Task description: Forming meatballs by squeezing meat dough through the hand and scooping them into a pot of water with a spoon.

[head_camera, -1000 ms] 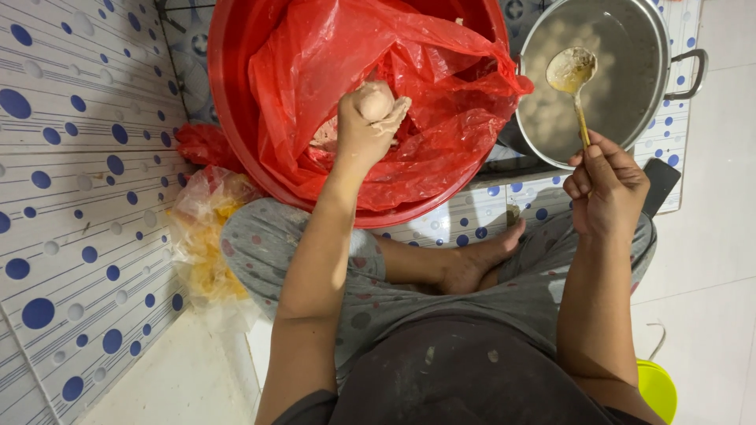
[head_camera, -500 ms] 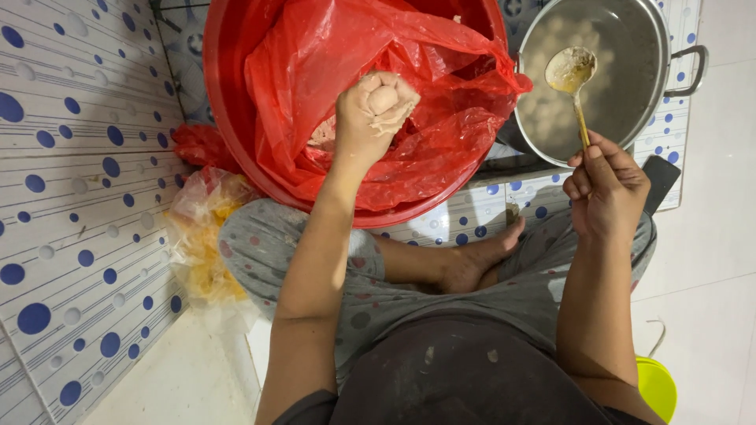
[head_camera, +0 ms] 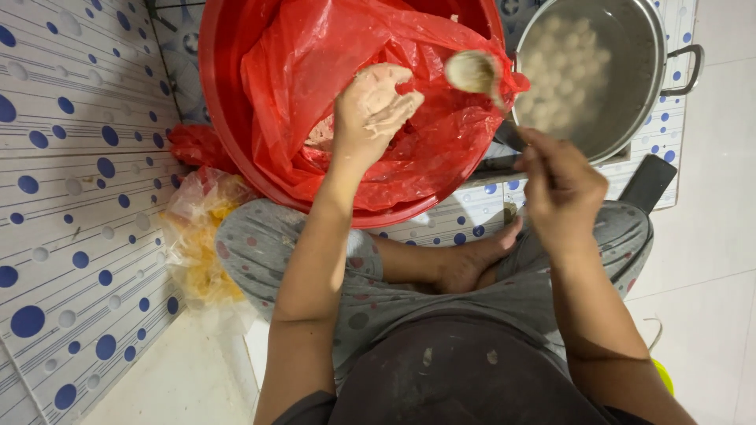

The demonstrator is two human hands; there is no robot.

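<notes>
A person is sitting cross-legged on a floor mat (head_camera: 71, 181) with a pattern of blue dots, beside pale floor tiles (head_camera: 709, 260). In front of the knees a big red basin (head_camera: 224, 134) is standing, lined with a red plastic bag (head_camera: 315, 71), and to the right of it a metal pot (head_camera: 587, 71) is holding water with many pale round balls.

The left hand (head_camera: 370, 110) is reaching over the basin, and its grip is clenched around a lump of pale paste (head_camera: 378, 79), which is pushing out at the top of the fist. More of the same paste is lying under the wrist, deep in the bag. The right hand (head_camera: 555, 185) is grasping the handle of a spoon (head_camera: 472, 71); the bowl of the spoon is hanging just beside the left fist, between the fist and the pot, and it is looking smeared but not loaded.

I am judging that the work is well advanced but not finished: a good number of balls are already floating in the pot, while paste is remaining in the hand and in the bag, so more balls are still waiting to be shaped. A crumpled clear bag (head_camera: 201, 236) with something yellow is lying beside the left knee.
</notes>
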